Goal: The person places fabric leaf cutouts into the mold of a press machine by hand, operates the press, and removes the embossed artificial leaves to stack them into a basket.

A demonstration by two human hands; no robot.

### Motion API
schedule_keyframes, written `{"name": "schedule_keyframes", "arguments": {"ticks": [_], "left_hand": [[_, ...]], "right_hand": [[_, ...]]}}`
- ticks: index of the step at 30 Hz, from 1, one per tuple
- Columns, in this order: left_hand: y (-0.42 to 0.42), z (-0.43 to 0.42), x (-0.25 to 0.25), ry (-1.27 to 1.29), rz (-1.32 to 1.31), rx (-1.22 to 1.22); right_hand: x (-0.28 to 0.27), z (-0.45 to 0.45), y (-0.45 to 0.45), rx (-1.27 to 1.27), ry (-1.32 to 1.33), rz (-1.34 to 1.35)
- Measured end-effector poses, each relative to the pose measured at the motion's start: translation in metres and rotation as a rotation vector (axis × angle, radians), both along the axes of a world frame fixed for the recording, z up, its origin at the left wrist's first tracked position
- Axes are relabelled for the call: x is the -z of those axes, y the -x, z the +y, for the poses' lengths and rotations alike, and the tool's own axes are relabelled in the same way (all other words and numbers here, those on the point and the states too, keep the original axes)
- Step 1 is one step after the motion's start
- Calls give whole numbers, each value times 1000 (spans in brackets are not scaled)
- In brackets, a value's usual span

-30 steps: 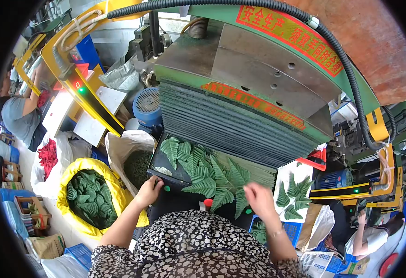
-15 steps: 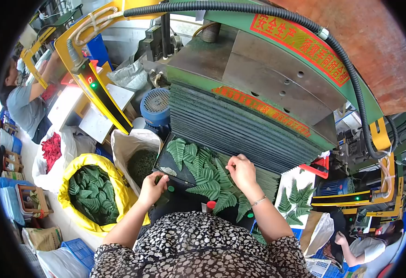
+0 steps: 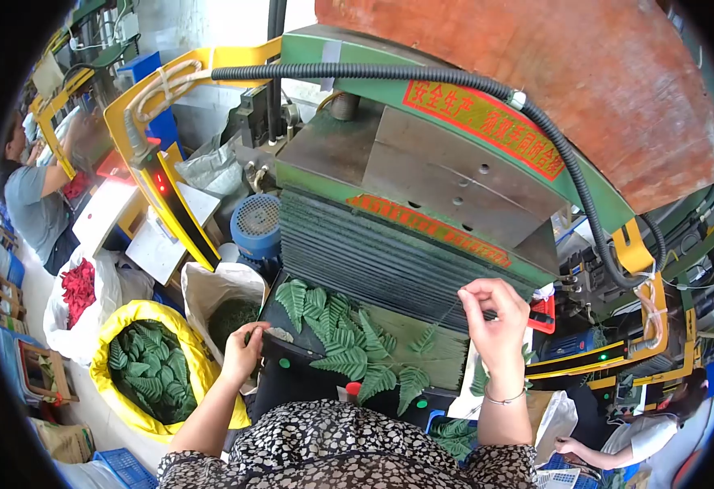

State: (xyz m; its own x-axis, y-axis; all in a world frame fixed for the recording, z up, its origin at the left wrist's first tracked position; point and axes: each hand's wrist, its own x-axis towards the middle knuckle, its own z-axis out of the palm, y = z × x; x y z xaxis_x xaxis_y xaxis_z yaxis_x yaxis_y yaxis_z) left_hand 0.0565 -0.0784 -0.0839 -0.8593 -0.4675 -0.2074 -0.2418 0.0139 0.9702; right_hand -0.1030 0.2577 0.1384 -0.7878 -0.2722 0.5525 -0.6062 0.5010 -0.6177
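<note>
My right hand (image 3: pixel 497 316) is raised over the right end of the press bed, thumb and fingers pinched on a thin green stem. A small fern leaf (image 3: pixel 424 340) hangs at the stem's lower end. Fingers bent together, my left hand (image 3: pixel 245 349) is at the left edge of the black tray (image 3: pixel 292 356); what it pinches, if anything, is too small to name. Between the hands, overlapping green fern leaves (image 3: pixel 342 336) lie on the tray and the pale ridged bed (image 3: pixel 442 359), some over the front edge.
The ridged press block (image 3: pixel 373 253) stands just behind the leaves. Yellow sensor bars (image 3: pixel 179 213) flank it. At left are a yellow sack (image 3: pixel 108 395) of leaves and a white sack (image 3: pixel 202 293). Co-workers sit at far left (image 3: pixel 37 208) and lower right (image 3: pixel 650 440).
My right hand has moved right and up from the leaves, now with a stem and leaf. My left hand stays by the tray's left edge. The left bar's light has turned from green to red.
</note>
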Motion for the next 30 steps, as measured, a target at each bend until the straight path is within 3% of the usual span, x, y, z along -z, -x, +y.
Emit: {"name": "schedule_keyframes", "arguments": {"ticks": [1,4,6,8,11,14,15,18,21,30], "left_hand": [[0,-1,2,38,-2,-13],[-1,-6,8,131,-38,-31],[-3,-9,12,240,-111,-33],[-3,-12,12,200,-110,-58],[-8,-19,21,117,-117,-111],[-5,-37,57,432,16,-265],[-4,-41,61,428,17,-261],[2,-47,54,332,-84,-211],[10,-51,65,346,-53,-227],[22,-54,61,299,-171,-244]], "right_hand": [[-1,-1,2,-1,0,12],[18,-16,8,-150,-457,177],[56,-26,20,-187,-482,99],[59,-28,26,-227,-505,33],[18,-17,23,-144,-251,-2],[-36,3,3,-60,333,142],[-50,9,-1,-64,529,232],[-62,42,12,-95,739,407],[-58,60,27,87,1035,476],[-36,50,9,209,1056,565]]}}
